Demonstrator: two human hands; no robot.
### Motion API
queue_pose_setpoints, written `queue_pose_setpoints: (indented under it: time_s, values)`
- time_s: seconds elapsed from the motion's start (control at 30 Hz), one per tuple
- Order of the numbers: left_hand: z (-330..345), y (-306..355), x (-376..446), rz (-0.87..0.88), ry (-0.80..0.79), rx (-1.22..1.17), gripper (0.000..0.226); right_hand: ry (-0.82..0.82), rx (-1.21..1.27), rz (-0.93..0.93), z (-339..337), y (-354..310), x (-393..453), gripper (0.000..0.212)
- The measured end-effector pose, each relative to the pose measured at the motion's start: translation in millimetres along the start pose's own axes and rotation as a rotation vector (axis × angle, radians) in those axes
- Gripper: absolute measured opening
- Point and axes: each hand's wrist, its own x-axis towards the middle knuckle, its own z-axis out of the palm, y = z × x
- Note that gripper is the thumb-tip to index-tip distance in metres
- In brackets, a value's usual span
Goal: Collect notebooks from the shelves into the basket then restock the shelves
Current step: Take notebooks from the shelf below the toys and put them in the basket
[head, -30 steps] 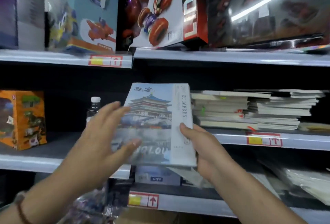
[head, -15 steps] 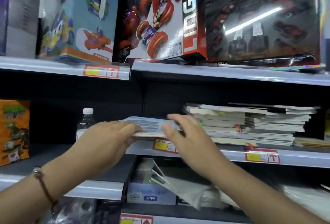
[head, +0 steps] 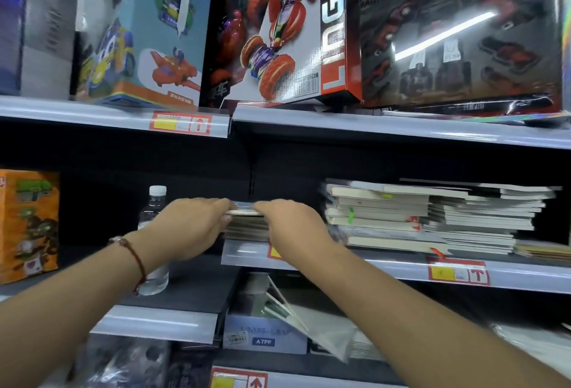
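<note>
1. Head view: I'm looking at store shelving, both my arms reach fwd to the middle shelf (head: 386,267).
2. Small stack of notebooks (head: 245,227) sits at the left end of that shelf, right at its front edge, w/ the top one lying flat.
3. My left hand (head: 188,227) is on the stack's left side: fingers lie over the top notebook, thumb tucked under at the edge, so it's pinching the stack.
4. My right hand (head: 293,227) covers the stack's right side, fingers curved over the top; can't see the thumb, so I can't tell if it's clamped or just pressing.
5. Cord bracelet (head: 136,261) on the left wrist.
6. Just right of my right hand: a bigger pile of notebooks (head: 377,217), then another pile (head: 488,217) touching it, further right. Both blurred.
7. Left of the hands, on the lower left shelf section: clear water bottle (head: 153,233) w/ white cap, upright, partly behind my left wrist. Orange toy box (head: 27,223) at far left.
8. Top shelf: toy boxes, incl. a red stunt-car box (head: 278,29) in the center and a dark "MAGNETIC" box (head: 463,35) to the right.
9. Below: a box labelled A7PP (head: 262,335), w/ plastic-wrapped items beside it.
</note>
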Motion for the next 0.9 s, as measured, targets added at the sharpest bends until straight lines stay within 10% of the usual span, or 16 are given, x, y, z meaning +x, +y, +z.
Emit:
queue_pose_setpoints:
  time_s: [0.37,0.63,0.9]
  values:
    - [17.3,-4.0,14.1,-0.083,-0.177,-0.106,0.045,-0.053,0.149,0.045,26.9,7.8,9.8,0.052]
    - [30.1,57.6,-68.0,-0.057,0.142,-0.196,0.058,0.027,0.316,0.013,38.3,11.8,-83.0,0.054]
    - [136.9,149.3,-167.3,-0.029,-0.248,-0.341,0.058,-0.329,0.372,0.098,138.9,28.6,-220.1,0.058]
